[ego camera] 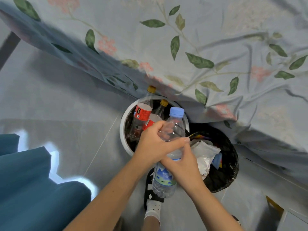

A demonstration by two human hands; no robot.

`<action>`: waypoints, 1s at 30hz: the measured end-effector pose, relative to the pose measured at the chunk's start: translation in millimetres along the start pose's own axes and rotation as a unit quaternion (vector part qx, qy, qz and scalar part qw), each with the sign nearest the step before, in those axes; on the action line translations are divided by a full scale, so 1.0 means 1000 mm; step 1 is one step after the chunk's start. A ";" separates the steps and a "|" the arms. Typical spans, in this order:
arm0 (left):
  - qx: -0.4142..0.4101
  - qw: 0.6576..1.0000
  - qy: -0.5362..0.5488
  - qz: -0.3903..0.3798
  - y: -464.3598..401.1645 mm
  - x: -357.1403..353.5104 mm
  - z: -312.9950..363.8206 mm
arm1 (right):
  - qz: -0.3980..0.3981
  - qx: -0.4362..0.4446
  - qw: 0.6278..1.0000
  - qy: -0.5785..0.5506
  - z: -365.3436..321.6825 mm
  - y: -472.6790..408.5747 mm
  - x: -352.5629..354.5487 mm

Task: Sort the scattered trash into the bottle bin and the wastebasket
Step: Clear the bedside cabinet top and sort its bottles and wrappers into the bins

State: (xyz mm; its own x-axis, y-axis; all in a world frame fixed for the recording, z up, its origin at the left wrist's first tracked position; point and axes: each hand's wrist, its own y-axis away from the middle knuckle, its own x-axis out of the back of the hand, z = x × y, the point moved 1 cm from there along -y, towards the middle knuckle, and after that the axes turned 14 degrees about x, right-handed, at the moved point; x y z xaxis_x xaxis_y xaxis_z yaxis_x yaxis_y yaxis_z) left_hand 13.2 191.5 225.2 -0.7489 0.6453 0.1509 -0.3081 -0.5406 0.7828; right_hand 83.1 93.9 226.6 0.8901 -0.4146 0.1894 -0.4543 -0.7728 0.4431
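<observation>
- White plastic round bottle bin (124,130) holds red-labelled bottles.
- Left hand (153,144) grips the clear thin-walled plastic water bottle with blue cap (175,125) above the bins; likely light, crushable, slick, so hold the waist.
- Right hand (183,165) clasps its middle.
- Black-lined wastebasket (230,157) stands right.

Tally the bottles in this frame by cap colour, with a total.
Yellow cap: 2, one bottle and another, both standing in the white bottle bin.
Blue cap: 1, the clear water bottle held by the left hand and the right hand.
Total: 3
</observation>
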 end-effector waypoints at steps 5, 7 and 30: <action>0.003 1.000 0.001 0.016 -0.003 0.008 -0.007 | -0.027 -0.019 0.999 -0.017 -0.002 -0.002 -0.005; 0.010 1.000 0.002 0.022 -0.006 0.011 -0.007 | -0.042 -0.033 0.998 -0.038 0.000 -0.003 -0.005; -0.052 0.948 -0.203 0.238 -0.085 0.037 -0.027 | -0.083 -0.056 0.990 0.102 0.066 0.030 0.041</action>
State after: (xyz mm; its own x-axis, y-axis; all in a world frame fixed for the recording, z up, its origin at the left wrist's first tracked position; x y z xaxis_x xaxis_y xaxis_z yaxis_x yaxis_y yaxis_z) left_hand -4.5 246.8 148.1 -0.5367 0.4578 0.7088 -0.0633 -0.8595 0.5071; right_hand 103.5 21.9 189.4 0.9461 -0.1727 0.2739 -0.3051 -0.7586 0.5756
